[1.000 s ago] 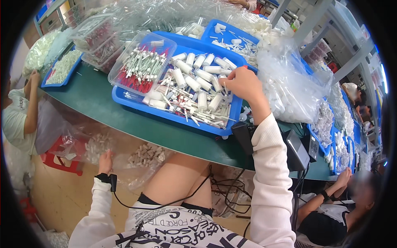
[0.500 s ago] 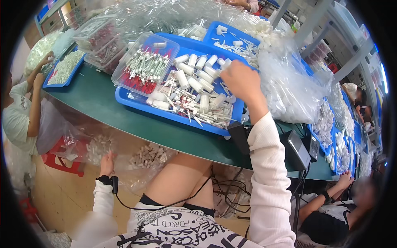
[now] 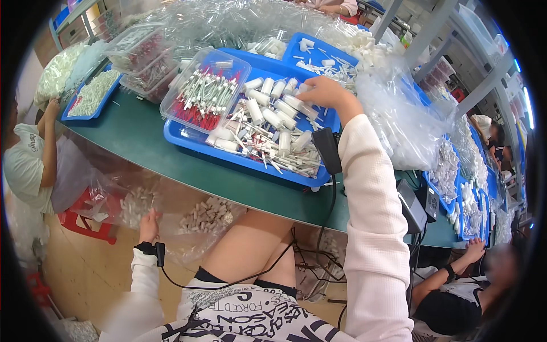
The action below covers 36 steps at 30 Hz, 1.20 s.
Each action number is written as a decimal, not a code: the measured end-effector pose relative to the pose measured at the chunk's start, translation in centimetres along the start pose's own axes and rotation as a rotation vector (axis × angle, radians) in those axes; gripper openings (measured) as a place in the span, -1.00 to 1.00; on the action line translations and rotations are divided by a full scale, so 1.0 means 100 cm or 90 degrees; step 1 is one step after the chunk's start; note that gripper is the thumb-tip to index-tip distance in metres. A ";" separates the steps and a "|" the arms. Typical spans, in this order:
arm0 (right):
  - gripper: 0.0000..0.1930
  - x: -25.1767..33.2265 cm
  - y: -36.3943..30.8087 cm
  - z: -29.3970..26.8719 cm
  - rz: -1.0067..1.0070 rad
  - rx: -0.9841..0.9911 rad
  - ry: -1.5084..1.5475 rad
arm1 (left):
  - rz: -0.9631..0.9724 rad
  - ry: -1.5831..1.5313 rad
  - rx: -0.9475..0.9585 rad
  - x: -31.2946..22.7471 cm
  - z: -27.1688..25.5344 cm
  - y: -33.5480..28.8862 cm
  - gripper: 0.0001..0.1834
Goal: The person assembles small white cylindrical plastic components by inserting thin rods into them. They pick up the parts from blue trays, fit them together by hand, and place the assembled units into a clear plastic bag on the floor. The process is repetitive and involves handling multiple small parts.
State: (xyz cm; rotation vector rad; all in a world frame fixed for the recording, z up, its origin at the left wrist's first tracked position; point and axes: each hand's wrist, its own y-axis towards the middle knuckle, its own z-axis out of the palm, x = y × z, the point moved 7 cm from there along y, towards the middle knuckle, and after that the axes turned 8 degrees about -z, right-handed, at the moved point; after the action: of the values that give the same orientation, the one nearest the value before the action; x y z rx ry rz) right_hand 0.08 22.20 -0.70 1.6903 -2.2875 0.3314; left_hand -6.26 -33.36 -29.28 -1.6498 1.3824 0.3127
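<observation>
Beyond lettered shirt [image 3: 250, 313], right hand [image 3: 327, 94] over tray [image 3: 239, 161]

Two hands here, one left hand [image 3: 149, 227] at lower left, one right hand [image 3: 329, 94] upper centre! White cylinders [image 3: 254, 112], over a dozen, overlapping too much for an exact tally. Blue trays now: one large tray [image 3: 239, 162] mid-frame, one rear tray [image 3: 329, 51] beyond it, one left tray [image 3: 88, 116], several more bunched at right. One open clear box [image 3: 187, 121], at least two stacked boxes [image 3: 135, 44] upper left. And one red stool [image 3: 85, 226], lower left!
</observation>
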 end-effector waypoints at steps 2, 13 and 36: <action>-0.42 0.010 -0.001 0.002 0.013 0.082 -0.016 | -0.001 -0.015 -0.009 0.000 -0.003 -0.001 -0.45; -0.52 -0.015 -0.011 -0.020 -0.081 -0.155 0.046 | -0.003 -0.031 0.003 -0.008 0.003 0.001 -0.55; -0.62 0.262 -0.181 0.191 0.016 0.544 1.614 | 0.101 0.010 -0.068 0.011 0.016 -0.010 -0.68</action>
State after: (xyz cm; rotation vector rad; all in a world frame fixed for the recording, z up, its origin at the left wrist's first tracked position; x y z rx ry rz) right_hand 8.52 -13.02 -8.97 0.1524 -0.0582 1.9005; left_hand -4.42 -32.86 -30.40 -1.6354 1.5351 0.4736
